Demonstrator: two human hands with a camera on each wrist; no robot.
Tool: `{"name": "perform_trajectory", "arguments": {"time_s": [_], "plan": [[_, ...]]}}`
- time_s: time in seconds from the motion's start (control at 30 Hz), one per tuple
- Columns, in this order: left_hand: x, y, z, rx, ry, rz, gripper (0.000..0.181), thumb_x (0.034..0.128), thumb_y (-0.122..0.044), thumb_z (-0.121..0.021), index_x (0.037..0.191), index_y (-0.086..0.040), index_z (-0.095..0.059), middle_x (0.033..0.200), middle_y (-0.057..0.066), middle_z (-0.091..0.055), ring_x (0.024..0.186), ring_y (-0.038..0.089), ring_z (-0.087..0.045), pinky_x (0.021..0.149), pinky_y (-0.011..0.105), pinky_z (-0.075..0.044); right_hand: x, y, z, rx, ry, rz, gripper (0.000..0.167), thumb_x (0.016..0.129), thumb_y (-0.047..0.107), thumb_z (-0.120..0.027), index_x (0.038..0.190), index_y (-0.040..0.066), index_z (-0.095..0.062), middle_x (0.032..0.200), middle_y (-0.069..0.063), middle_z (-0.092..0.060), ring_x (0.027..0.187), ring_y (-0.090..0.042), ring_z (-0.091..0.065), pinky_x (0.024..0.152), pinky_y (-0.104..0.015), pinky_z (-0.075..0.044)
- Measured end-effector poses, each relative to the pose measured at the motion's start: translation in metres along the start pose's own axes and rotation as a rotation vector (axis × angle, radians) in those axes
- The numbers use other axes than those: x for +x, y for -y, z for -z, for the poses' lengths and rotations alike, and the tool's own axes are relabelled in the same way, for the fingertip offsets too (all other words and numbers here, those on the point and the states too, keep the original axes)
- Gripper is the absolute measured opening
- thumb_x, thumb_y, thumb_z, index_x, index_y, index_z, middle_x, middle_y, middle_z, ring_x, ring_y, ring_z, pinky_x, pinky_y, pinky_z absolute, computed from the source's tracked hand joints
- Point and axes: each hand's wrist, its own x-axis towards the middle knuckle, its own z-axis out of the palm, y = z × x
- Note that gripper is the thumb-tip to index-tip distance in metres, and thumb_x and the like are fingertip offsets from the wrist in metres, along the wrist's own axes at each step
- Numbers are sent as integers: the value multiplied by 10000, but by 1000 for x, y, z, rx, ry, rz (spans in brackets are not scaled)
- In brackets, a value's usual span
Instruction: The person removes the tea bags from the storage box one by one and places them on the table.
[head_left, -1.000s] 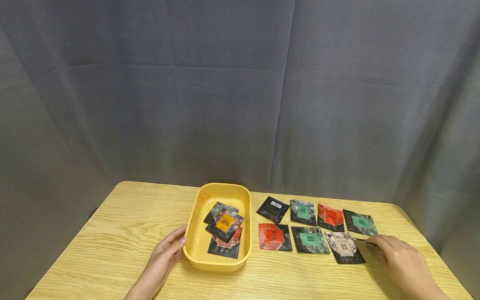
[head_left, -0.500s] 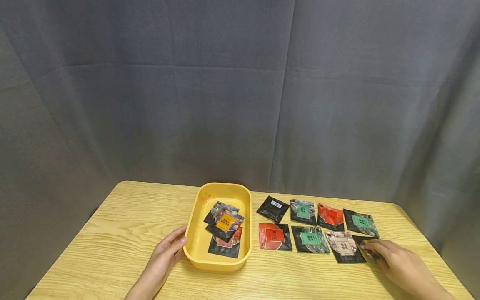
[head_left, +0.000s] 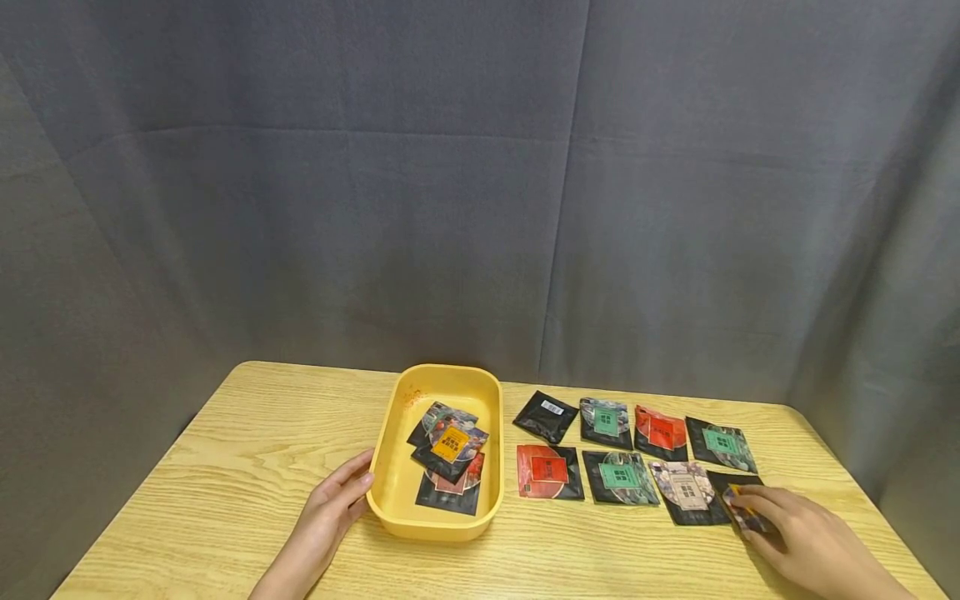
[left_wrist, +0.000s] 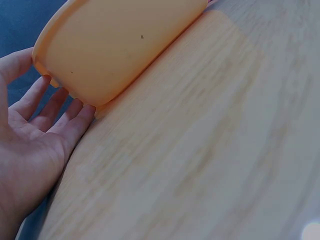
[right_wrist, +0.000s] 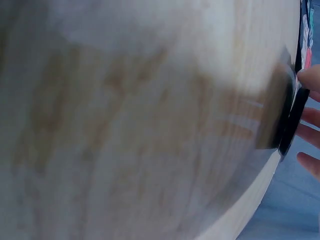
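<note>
My left hand (head_left: 321, 510) rests against the left side of a yellow plastic bin (head_left: 386, 450). Its thumb is at the rim and its nearly straight fingertips touch the outer wall (left_wrist: 115, 50). At the table's right, my right hand (head_left: 806, 537) pinches a black packet with a yellow label (head_left: 738, 510); part of it is hidden under the fingers. In the right wrist view that black packet (right_wrist: 295, 120) is seen edge-on, low over the table. Left of it lies a packet with a beige label (head_left: 686, 493).
Several black packets lie in two rows, among them a red-labelled packet (head_left: 550, 472), a green-labelled packet (head_left: 619, 477) and a face-down packet (head_left: 546, 417). More packets overlap inside the bin, one with an orange label (head_left: 450, 444). A grey curtain (head_left: 480, 208) hangs behind the wooden table (head_left: 225, 450).
The packet in my right hand has gone from nearly edge-on to flatter, beside the beige-labelled one, showing more of its face. My right hand has shifted slightly down. Left hand and bin stay put.
</note>
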Motion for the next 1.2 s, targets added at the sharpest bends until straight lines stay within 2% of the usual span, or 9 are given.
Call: {"name": "perform_trajectory", "arguments": {"time_s": [0.23, 0.33, 0.5, 0.57, 0.9, 1.2], "plan": [[0, 0, 1, 11, -2, 3, 528, 1003, -164, -558, 1468, 38, -410, 1444, 204, -452, 1183, 158, -564, 953, 301, -493, -2, -3, 0, 1, 72, -19, 419, 803, 423, -800, 1105, 144, -721, 1107, -16, -655, 1002, -293, -632, 856, -558, -523], [-1, -1, 1, 18, 3, 1, 531, 1004, -172, -558, 1469, 35, -409, 1444, 201, -456, 1191, 163, -559, 968, 312, -491, -2, -3, -1, -14, 16, 14, 370, 787, 380, -822, 1077, 171, -726, 1088, 20, -654, 983, -258, -639, 843, -523, -537], [-2, -1, 0, 25, 8, -1, 530, 1005, -174, -555, 1469, 34, -407, 1438, 203, -462, 1200, 182, -553, 996, 350, -489, 0, 5, -1, -51, -183, 170, 339, 720, 263, -876, 1023, 210, -735, 1036, 89, -656, 911, -192, -655, 773, -438, -561], [-2, -1, 0, 27, 8, -2, 529, 1005, -174, -554, 1469, 33, -407, 1437, 203, -464, 1200, 186, -554, 999, 360, -489, 2, 9, 1, -59, -223, 221, 360, 704, 245, -885, 1027, 193, -734, 1038, 79, -664, 904, -195, -662, 763, -431, -564], [-1, -1, 1, 24, 12, -3, 537, 1004, -178, -558, 1473, 31, -401, 1455, 204, -444, 1213, 186, -546, 997, 351, -490, 20, 44, 8, -59, -267, 385, 420, 691, 218, -874, 1082, 162, -732, 1094, 24, -676, 963, -199, -658, 768, -436, -574], [0, -1, 1, 24, 7, -2, 544, 1003, -183, -561, 1475, 36, -399, 1478, 203, -424, 1250, 224, -522, 998, 355, -487, 37, 85, 12, -29, -338, 494, 307, 810, 306, -796, 1087, 197, -722, 1125, 14, -684, 1021, -221, -656, 812, -463, -558]]}}
